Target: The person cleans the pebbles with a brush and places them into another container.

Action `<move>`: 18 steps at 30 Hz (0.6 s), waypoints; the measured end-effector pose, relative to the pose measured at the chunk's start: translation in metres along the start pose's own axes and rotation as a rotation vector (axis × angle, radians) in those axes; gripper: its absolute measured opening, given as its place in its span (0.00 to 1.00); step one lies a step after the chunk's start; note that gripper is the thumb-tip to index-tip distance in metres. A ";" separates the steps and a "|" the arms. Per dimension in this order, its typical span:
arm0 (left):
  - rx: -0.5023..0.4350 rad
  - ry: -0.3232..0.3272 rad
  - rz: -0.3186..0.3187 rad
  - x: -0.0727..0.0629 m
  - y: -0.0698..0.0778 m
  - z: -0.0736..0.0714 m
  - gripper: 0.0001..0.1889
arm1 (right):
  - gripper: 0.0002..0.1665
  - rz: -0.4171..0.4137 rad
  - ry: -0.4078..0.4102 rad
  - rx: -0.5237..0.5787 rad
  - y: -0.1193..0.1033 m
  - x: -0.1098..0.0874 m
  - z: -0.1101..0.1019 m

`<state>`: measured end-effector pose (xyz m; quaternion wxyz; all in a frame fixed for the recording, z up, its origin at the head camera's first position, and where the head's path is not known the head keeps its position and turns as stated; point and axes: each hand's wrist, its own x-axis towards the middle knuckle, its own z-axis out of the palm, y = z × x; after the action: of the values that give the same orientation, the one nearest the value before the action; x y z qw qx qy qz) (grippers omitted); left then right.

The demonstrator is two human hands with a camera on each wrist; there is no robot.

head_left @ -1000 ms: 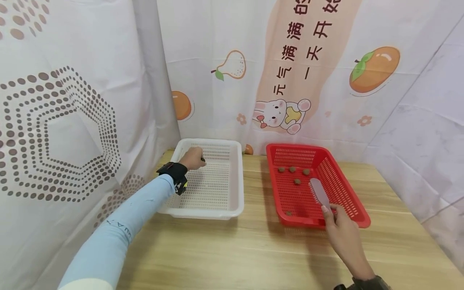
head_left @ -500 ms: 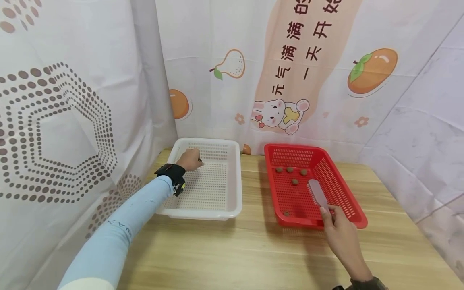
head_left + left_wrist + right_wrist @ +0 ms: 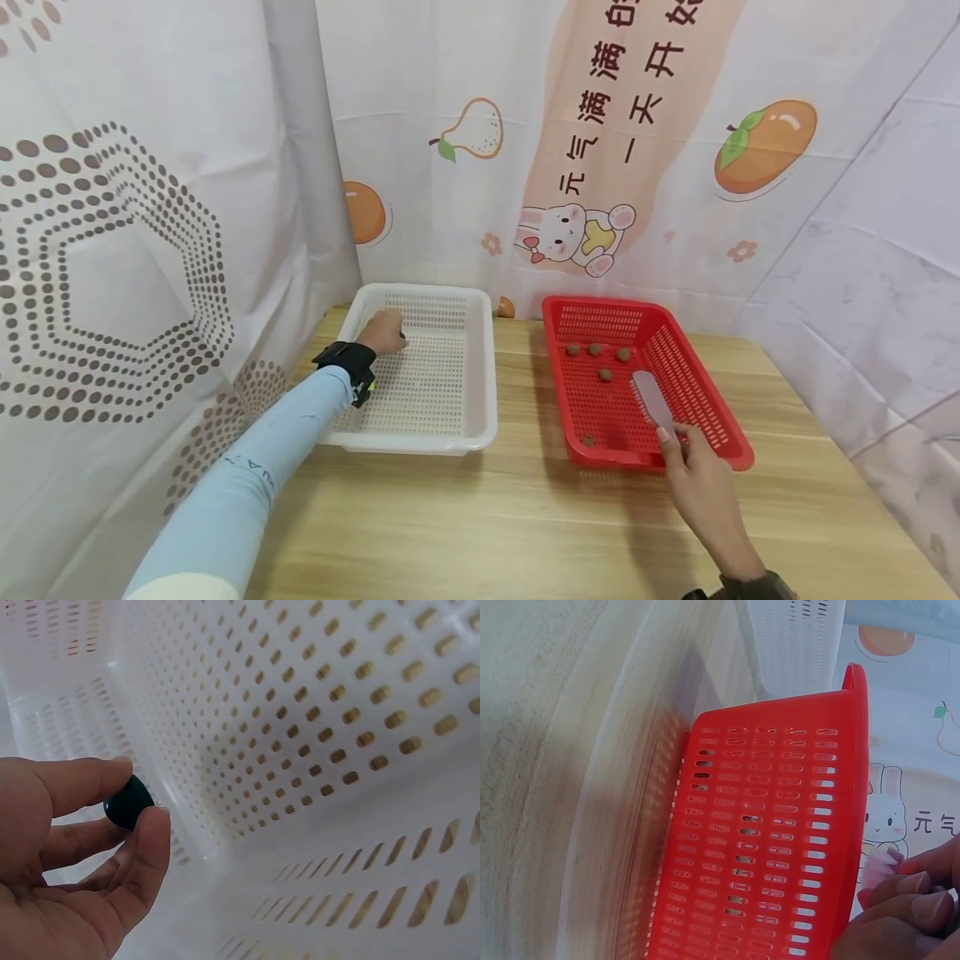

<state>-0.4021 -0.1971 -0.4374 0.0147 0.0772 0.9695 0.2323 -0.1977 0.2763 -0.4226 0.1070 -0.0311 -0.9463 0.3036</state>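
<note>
In the left wrist view my left hand (image 3: 82, 855) pinches a small, smooth, dark green stone-like piece (image 3: 127, 802) between thumb and fingertips. It is inside the white plastic basket (image 3: 486, 375), near the left wall; in the head view the hand mostly hides the piece. My right hand (image 3: 701, 479) grips a brush (image 3: 654, 397) with a pale lilac back by its near end. The brush head extends over the red plastic basket (image 3: 731, 417), bristles facing left. The right wrist view shows the pale bristles (image 3: 877, 868) beyond the basket's rim.
Several small brown lumps (image 3: 605, 375) lie in the red basket, mostly toward its back, with one near the front left corner. Both baskets stand on a wooden table (image 3: 465, 533). A printed curtain (image 3: 420, 58) hangs behind, with another curtain (image 3: 142, 275) at the left.
The head view has drifted slightly, so everything sits a little further left. My left hand has moved slightly left within the white basket, still pinching. The right hand keeps its grip on the brush.
</note>
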 end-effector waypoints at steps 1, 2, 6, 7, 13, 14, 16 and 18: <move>0.011 -0.001 0.005 0.001 -0.001 0.001 0.19 | 0.34 -0.001 0.002 -0.003 0.000 0.000 0.000; 0.021 -0.001 0.013 0.002 -0.001 0.003 0.18 | 0.34 -0.001 0.003 -0.004 0.001 0.000 0.000; 0.058 -0.001 0.042 0.006 -0.003 0.010 0.18 | 0.34 0.003 0.000 -0.006 0.001 -0.001 -0.002; 0.071 0.003 0.049 0.007 -0.003 0.012 0.17 | 0.33 0.005 0.001 -0.007 0.001 -0.001 -0.002; 0.122 -0.003 0.014 0.013 -0.007 0.018 0.04 | 0.31 -0.012 0.018 0.004 -0.002 -0.001 0.001; 0.132 -0.003 0.012 0.013 -0.008 0.018 0.03 | 0.31 -0.016 0.022 0.007 -0.003 -0.001 0.001; 0.151 0.000 0.019 0.013 -0.008 0.019 0.01 | 0.31 -0.015 0.025 0.010 -0.003 -0.002 0.001; 0.161 0.003 0.027 0.012 -0.007 0.019 0.02 | 0.31 -0.009 0.027 0.009 -0.002 -0.002 0.001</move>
<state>-0.4138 -0.1925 -0.4577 0.0039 0.0910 0.9838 0.1541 -0.1959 0.2736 -0.4226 0.1213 -0.0305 -0.9434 0.3071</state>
